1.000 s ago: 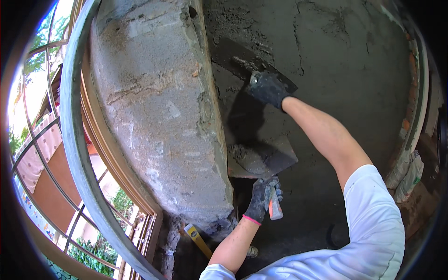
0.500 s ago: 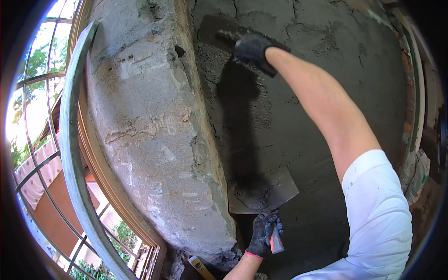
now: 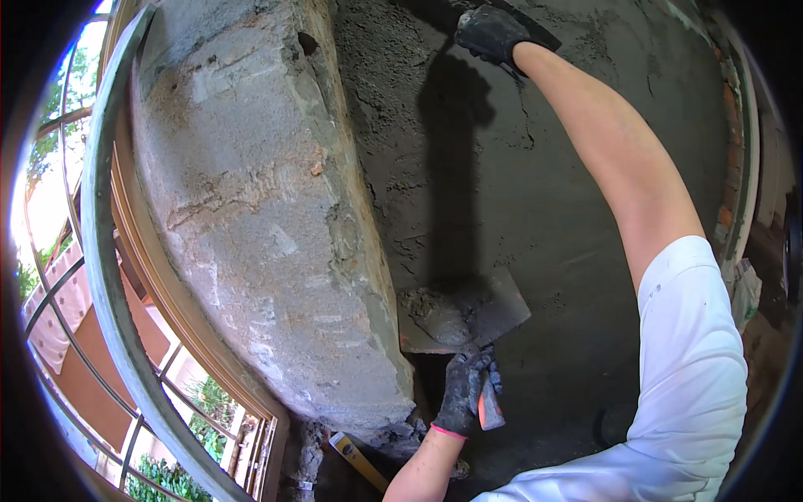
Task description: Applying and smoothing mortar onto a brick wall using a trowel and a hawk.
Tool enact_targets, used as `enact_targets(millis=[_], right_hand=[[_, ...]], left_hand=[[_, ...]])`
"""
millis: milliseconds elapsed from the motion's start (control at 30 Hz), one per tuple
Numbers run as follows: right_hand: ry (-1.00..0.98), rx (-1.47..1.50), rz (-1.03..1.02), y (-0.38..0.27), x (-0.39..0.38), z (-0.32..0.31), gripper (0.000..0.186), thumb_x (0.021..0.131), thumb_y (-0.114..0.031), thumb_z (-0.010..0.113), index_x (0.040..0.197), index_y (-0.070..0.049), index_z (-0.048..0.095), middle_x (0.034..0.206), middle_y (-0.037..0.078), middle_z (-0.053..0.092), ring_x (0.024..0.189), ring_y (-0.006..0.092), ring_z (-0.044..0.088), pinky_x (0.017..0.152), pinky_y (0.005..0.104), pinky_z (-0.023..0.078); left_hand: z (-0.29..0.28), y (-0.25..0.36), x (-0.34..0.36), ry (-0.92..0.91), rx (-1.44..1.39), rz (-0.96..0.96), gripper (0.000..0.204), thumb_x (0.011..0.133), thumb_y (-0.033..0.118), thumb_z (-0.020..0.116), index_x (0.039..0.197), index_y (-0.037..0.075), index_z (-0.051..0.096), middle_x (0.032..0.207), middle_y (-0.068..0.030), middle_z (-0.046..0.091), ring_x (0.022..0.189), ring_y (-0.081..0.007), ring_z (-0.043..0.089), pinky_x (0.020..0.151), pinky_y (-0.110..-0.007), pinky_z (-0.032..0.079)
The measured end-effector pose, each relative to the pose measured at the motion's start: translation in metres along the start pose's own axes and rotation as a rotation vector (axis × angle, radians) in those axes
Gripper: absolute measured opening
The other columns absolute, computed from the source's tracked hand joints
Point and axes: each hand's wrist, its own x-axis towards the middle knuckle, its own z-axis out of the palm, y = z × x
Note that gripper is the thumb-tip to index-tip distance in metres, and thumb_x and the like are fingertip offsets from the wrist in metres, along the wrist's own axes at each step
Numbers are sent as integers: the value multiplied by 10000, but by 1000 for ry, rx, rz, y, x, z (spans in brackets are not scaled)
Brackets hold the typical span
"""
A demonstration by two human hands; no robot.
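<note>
My left hand [image 3: 458, 391], in a dark glove with a pink cuff, is closed around the orange-and-grey handle of a wide flat-bladed trowel [image 3: 506, 311]. A heap of wet mortar [image 3: 442, 320] lies on that blade, close to the wall. Higher up, my right hand [image 3: 492, 35], in a black glove, grips a plastering trowel [image 3: 535, 27] whose dark blade shows beyond the knuckles. Its handle is hidden by the hand. The blade is at the grey mortared wall [image 3: 577, 192], where the fresh coat is rough and cracked in places.
A rough concrete pillar [image 3: 259, 209] juts out left of the wall. Beyond it are a window frame [image 3: 180, 322] and a curved metal bar [image 3: 102, 209] with a grille. A yellow level [image 3: 358, 460] leans at the pillar's foot. Exposed bricks [image 3: 729, 159] edge the wall's right side.
My right hand and its trowel have moved up and to the right across the wall. The loaded trowel in my left hand sits slightly higher in view, and the view has shifted a little.
</note>
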Motion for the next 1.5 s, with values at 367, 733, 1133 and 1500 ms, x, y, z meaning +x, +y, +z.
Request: enact_targets(millis=[367, 733, 1133, 1500], right_hand=[[-242, -42, -213, -55, -155, 28, 170, 728, -134, 484, 802, 2, 554, 727, 199, 621, 528, 329, 591, 491, 449, 468], [-81, -296, 48, 37, -79, 8, 305, 762, -213, 486, 940, -43, 666, 785, 194, 649, 724, 344, 635, 648, 489, 477], [-380, 5, -427, -33, -387, 19, 472, 739, -115, 561, 1181, 47, 532, 690, 120, 629, 603, 289, 620, 564, 458, 491], [-152, -164, -328, -1, -283, -44, 315, 751, -192, 545, 995, -12, 630, 681, 121, 620, 621, 272, 611, 510, 441, 451]], left_hand=[[-13, 2, 4, -9, -106, -87, 199, 816, 116, 599, 1006, 73, 558, 683, -17, 509, 528, -158, 513, 460, -301, 435], [-20, -22, -1, -74, -161, -39, 258, 837, 133, 583, 1078, 50, 547, 699, -12, 507, 521, -155, 503, 450, -294, 429], [46, -32, 29, -61, -27, -24, 163, 835, 84, 572, 992, 88, 532, 653, -46, 522, 454, -162, 513, 389, -305, 432], [111, 44, 51, -313, 333, 218, 293, 853, 75, 576, 1120, 91, 454, 780, -47, 557, 532, -128, 534, 426, -275, 471]])
